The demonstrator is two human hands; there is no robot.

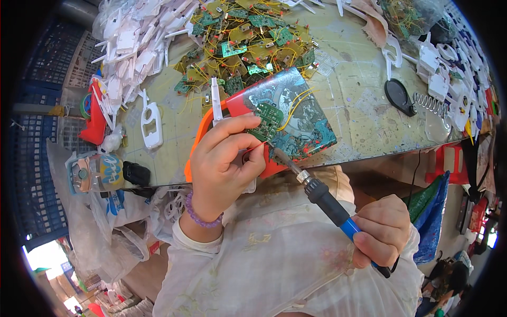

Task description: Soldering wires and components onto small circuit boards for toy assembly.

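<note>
Seen from above, a person sits at the near edge of a cluttered, greenish bench (354,71), working on a small green circuit board (270,119) with a soldering iron (328,203). The iron's metal tip points at the board's near corner; whether it touches cannot be told.

As a judgement, the main risk is heat. The left hand's fingertips are close to the tip, so a slip of the iron could burn them. A fine red wire (259,146) runs by the left thumb; if those fingers shift, it could move off its joint and leave a weak bond. The loose yellow wires (294,110) could be scorched if the iron swings toward the bench's far edge. The board could also tilt if the pinch loosens.

The board lies just beyond the left hand (224,156), at its fingertips, above a dark patterned box (312,119) near the middle of the bench's near edge. That hand is nearly closed, its fingers pinching the board's left side; how firmly cannot be told. The right hand (384,232) is off the bench's near edge, well apart from the board, its fingers wrapped closed around the iron's blue handle. The iron's shaft bridges the gap between right hand and board. Toward the bench's far edge lies a heap of similar boards (245,39).
</note>
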